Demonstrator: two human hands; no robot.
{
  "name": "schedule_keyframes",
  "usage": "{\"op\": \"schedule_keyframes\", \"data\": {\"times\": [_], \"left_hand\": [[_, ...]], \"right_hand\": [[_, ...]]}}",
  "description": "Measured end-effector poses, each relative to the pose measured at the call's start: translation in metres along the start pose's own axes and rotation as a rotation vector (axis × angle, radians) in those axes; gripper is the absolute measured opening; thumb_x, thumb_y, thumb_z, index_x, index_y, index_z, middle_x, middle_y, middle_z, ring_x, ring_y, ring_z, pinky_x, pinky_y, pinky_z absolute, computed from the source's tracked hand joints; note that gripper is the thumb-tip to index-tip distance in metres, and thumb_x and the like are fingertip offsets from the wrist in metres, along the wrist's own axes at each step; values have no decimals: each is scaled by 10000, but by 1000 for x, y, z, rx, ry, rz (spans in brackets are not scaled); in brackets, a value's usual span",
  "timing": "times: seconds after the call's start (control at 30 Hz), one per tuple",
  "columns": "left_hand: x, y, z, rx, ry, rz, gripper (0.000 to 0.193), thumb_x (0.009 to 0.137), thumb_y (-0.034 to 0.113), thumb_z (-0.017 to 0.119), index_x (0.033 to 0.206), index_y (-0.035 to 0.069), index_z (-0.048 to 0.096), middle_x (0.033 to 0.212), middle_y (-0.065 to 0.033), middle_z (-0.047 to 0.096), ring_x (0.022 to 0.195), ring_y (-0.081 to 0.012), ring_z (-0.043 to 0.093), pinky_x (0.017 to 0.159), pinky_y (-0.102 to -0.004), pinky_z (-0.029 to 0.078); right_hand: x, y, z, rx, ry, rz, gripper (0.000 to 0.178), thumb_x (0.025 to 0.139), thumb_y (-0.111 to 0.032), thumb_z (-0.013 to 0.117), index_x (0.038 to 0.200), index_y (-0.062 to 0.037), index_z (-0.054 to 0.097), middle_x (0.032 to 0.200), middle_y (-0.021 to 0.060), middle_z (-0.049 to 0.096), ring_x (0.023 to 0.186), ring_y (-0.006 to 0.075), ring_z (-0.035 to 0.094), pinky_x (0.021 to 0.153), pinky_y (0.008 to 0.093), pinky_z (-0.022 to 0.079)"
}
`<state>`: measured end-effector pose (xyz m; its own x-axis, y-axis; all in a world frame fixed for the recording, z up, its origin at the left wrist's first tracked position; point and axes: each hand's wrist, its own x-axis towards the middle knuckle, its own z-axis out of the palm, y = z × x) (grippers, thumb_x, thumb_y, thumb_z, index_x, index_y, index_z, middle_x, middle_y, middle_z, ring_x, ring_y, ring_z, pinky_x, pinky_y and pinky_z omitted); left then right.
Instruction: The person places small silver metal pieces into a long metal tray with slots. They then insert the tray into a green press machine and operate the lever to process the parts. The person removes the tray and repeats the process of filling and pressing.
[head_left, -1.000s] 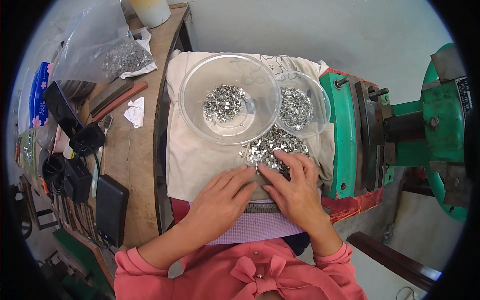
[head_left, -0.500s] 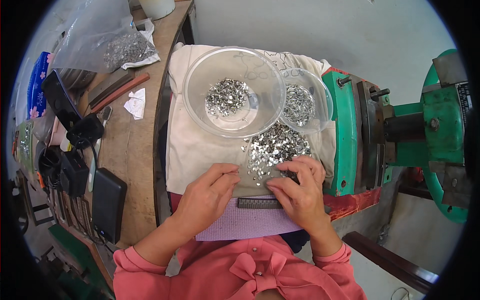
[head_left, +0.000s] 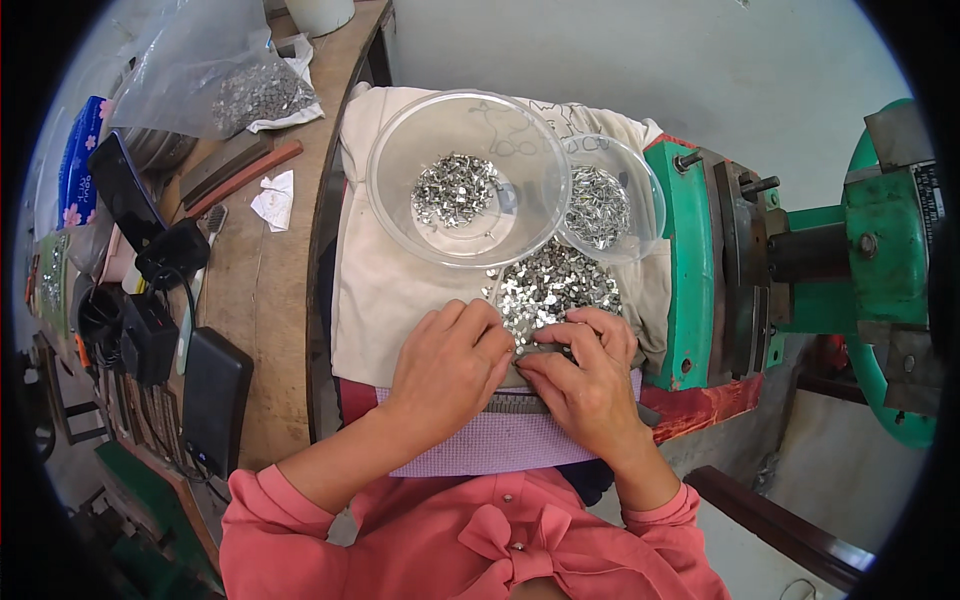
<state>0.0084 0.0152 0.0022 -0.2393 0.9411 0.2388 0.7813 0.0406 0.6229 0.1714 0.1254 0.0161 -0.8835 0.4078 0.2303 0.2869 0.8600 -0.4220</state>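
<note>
My left hand (head_left: 452, 362) curls over the near left edge of a loose pile of small shiny metal pieces (head_left: 560, 285). Its fingers are drawn together, and the tips point down beside my right hand (head_left: 592, 372). That hand is closed in a loose pinch, thumb and forefinger at the pile's near edge; anything between the tips is too small to make out. Just below both hands lies a dark grey notched bar (head_left: 515, 403), partly covered by them. Beyond the pile stand a large clear plastic tub (head_left: 385, 215) of metal bits and a smaller clear bowl (head_left: 650, 215) of slender metal pins.
A beige cloth (head_left: 360, 320) lies under the tubs, with a purple textured mat (head_left: 470, 445) nearer me. Close on the right is a green machine (head_left: 685, 280). The wooden bench (head_left: 270, 350) at left bears a black power bank (head_left: 217, 410), a phone (head_left: 125, 190) and a plastic bag (head_left: 190, 60).
My left hand has moved right and slightly forward, to the pile's edge and over part of the notched bar. The right hand has shifted slightly left, so the fingertips of both are closer together.
</note>
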Motion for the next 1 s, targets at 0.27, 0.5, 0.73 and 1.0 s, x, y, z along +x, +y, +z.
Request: {"op": "schedule_keyframes", "data": {"times": [0.27, 0.5, 0.73, 1.0], "left_hand": [[-15, -4, -15, -103, -23, -81, 201, 775, 10, 757, 964, 38, 694, 973, -83, 622, 892, -294, 611, 750, -400, 504], [-22, -7, -21, -195, -27, -190, 222, 785, 19, 769, 995, 39, 698, 1033, -103, 625, 931, -310, 615, 779, -390, 506], [-17, -5, -15, -119, -11, -123, 189, 767, 15, 766, 945, 43, 712, 1019, -88, 621, 901, -294, 595, 770, -395, 497], [-17, -6, -10, -76, 18, -84, 177, 740, 12, 768, 899, 48, 698, 990, -73, 619, 868, -277, 585, 735, -389, 495]], "right_hand": [[3, 4, 2, -25, 5, -56, 192, 697, -140, 811, 872, -207, 770, 1108, -28, 641, 1179, 274, 512, 1012, 443, 356], [5, 4, 0, -13, -36, -47, 157, 745, -145, 758, 888, -208, 770, 1138, -20, 625, 1205, 264, 489, 1034, 456, 340], [8, 4, -3, -36, -72, -98, 144, 749, -143, 768, 879, -198, 743, 1149, -20, 621, 1208, 265, 487, 1023, 453, 344], [2, -1, -2, 65, -2, -43, 183, 710, -128, 811, 851, -153, 697, 1089, -22, 647, 1149, 264, 530, 1007, 445, 352]]}}
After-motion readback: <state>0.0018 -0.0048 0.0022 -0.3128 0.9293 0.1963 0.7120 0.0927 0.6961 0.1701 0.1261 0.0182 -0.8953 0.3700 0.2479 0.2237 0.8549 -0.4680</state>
